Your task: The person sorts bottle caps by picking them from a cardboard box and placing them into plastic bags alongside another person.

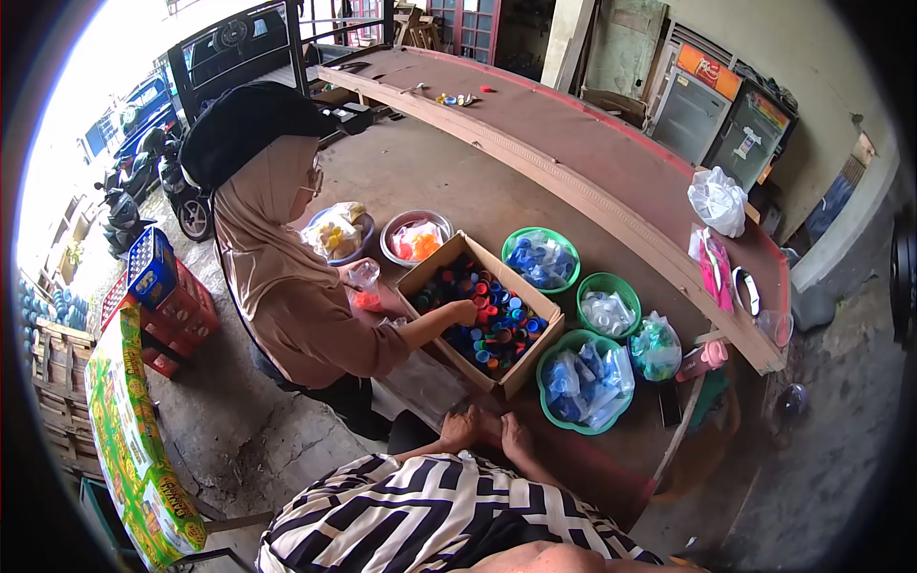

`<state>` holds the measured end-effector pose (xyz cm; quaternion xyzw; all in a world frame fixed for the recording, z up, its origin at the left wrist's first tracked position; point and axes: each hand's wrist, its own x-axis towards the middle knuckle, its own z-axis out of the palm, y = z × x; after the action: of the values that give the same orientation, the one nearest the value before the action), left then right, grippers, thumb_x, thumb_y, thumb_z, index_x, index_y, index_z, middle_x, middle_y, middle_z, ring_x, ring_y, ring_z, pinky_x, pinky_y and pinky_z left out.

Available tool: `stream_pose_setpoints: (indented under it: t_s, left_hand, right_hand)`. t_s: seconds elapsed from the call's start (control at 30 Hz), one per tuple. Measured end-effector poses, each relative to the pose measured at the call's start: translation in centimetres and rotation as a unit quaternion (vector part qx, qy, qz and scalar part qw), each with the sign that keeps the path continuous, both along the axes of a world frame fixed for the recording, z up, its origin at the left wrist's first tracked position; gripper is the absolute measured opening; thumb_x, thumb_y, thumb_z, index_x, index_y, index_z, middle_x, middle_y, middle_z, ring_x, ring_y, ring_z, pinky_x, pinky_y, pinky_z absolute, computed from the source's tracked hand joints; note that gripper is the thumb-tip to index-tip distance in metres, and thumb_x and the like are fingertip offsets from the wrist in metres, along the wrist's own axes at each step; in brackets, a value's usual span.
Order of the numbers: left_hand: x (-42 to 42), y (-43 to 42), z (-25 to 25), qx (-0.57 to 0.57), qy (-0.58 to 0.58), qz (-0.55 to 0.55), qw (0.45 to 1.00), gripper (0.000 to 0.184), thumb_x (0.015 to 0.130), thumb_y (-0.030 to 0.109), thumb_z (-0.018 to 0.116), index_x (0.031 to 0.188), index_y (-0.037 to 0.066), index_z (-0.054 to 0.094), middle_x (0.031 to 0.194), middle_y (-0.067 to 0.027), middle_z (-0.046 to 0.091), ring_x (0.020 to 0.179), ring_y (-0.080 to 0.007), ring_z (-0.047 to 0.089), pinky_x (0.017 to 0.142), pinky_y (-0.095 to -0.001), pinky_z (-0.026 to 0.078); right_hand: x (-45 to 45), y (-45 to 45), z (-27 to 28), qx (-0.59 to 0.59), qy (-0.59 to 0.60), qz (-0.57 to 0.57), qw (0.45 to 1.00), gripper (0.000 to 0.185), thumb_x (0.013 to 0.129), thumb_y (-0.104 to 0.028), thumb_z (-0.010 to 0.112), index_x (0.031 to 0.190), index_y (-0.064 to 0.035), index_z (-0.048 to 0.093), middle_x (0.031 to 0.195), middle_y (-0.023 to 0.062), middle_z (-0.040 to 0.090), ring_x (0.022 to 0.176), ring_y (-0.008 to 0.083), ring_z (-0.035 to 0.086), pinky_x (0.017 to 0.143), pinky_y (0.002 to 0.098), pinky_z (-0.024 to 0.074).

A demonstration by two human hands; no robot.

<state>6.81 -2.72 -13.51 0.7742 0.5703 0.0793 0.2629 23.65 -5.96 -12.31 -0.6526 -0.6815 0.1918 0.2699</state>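
My left hand [460, 429] and my right hand [517, 437] are side by side at the near edge of the table, just below the cardboard box [513, 386]. Both are small and dark in view, with fingers curled, and whatever they hold, if anything, cannot be made out. Inside the box lie many bottle caps [492, 315] in blue, red, green and other colours. A co-worker [315, 310] at the left reaches one hand into the caps and holds a clear plastic bag [365, 277] with the other.
Green basins [586, 427] with bagged caps stand right of the box; a metal bowl [390, 250] and another basin lie beyond. A pink bottle [704, 360] and dark phone [670, 404] rest at the right. A long wooden-edged board [592, 181] crosses behind.
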Motion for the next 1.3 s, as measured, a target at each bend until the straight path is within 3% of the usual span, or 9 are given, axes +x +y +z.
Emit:
stream_pose_setpoints:
  t_s: [0.43,0.63,0.73,0.83,0.93,1.0,1.1,1.23,1.3]
  left_hand:
    - [0.2,0.5,-1.0,-0.035,0.014,-0.009,0.999,0.034,0.094,0.023,0.030,0.118,0.002,0.045,0.096,-0.0209,0.068,0.093,-0.0377,0.065,0.091,-0.0579,0.039]
    - [-0.1,0.3,-1.2,0.069,-0.016,-0.029,0.997,0.031,0.093,0.022,0.037,0.118,0.004,0.044,0.094,-0.0204,0.068,0.091,-0.0378,0.065,0.092,-0.0563,0.039]
    - [-0.1,0.7,1.0,-0.067,0.033,-0.030,0.997,0.041,0.087,0.023,0.050,0.121,0.002,0.041,0.103,-0.0199,0.066,0.095,-0.0353,0.065,0.088,-0.0537,0.042]
    - [-0.8,0.0,1.9,0.038,0.017,-0.030,0.999,0.049,0.084,0.025,0.054,0.127,0.005,0.042,0.125,-0.0171,0.055,0.115,-0.0333,0.054,0.095,-0.0519,0.039]
    - [-1.1,-0.3,1.7,0.230,-0.146,-0.092,0.958,0.056,0.081,0.031,0.058,0.130,0.007,0.044,0.139,-0.0146,0.042,0.131,-0.0324,0.037,0.106,-0.0506,0.031]
    - [-0.7,-0.4,1.5,0.246,-0.108,-0.252,0.930,0.059,0.079,0.031,0.059,0.131,0.006,0.044,0.141,-0.0130,0.039,0.135,-0.0325,0.031,0.112,-0.0508,0.023]
    - [-0.3,-1.3,1.8,0.197,-0.086,-0.281,0.935,0.061,0.080,0.029,0.058,0.135,0.006,0.042,0.141,-0.0125,0.038,0.138,-0.0304,0.026,0.115,-0.0501,0.017]
    - [0.4,-0.3,-3.3,0.309,0.114,-0.308,0.892,0.065,0.081,0.034,0.060,0.136,0.006,0.041,0.139,-0.0137,0.040,0.137,-0.0299,0.029,0.114,-0.0477,0.023]
    - [0.4,0.0,-3.1,0.261,0.062,-0.297,0.916,0.065,0.081,0.035,0.060,0.136,0.006,0.041,0.138,-0.0138,0.040,0.137,-0.0301,0.030,0.113,-0.0472,0.023]
  right_hand:
    - [-0.3,0.1,0.8,-0.062,0.006,-0.029,0.998,0.014,0.098,-0.022,0.041,0.101,-0.0091,0.045,0.072,0.0265,0.060,0.067,0.0477,0.059,0.054,0.0565,0.0431]
    - [-0.2,0.4,0.2,-0.051,0.006,-0.023,0.998,0.013,0.097,-0.020,0.040,0.102,-0.0087,0.042,0.071,0.0271,0.059,0.066,0.0483,0.058,0.054,0.0574,0.0420]
    - [0.0,0.4,-0.1,-0.033,0.009,-0.030,0.999,0.012,0.096,-0.021,0.042,0.103,-0.0122,0.044,0.067,0.0268,0.059,0.062,0.0467,0.059,0.052,0.0576,0.0423]
    - [0.2,0.6,-0.4,-0.068,-0.003,-0.031,0.997,0.013,0.095,-0.020,0.044,0.105,-0.0117,0.044,0.067,0.0262,0.059,0.064,0.0469,0.060,0.055,0.0576,0.0441]
    - [0.6,0.7,-1.2,-0.073,0.001,-0.028,0.997,0.016,0.095,-0.020,0.045,0.108,-0.0111,0.044,0.068,0.0256,0.061,0.069,0.0474,0.061,0.060,0.0568,0.0467]
    - [0.7,0.4,-1.5,-0.025,0.010,-0.007,1.000,0.017,0.094,-0.022,0.046,0.107,-0.0105,0.048,0.072,0.0257,0.062,0.074,0.0478,0.061,0.063,0.0561,0.0484]
    - [0.1,1.4,-0.8,-0.134,-0.001,-0.077,0.988,0.017,0.092,-0.022,0.049,0.103,-0.0091,0.052,0.076,0.0247,0.063,0.076,0.0469,0.062,0.064,0.0553,0.0488]
    - [-0.3,0.6,1.5,-0.193,0.002,-0.110,0.975,0.015,0.090,-0.019,0.055,0.099,-0.0072,0.054,0.089,0.0228,0.064,0.085,0.0438,0.061,0.073,0.0500,0.0493]
    - [0.1,-0.2,0.3,-0.013,-0.007,-0.053,0.998,0.022,0.088,-0.018,0.058,0.107,-0.0049,0.055,0.111,0.0209,0.060,0.104,0.0370,0.058,0.086,0.0459,0.0466]
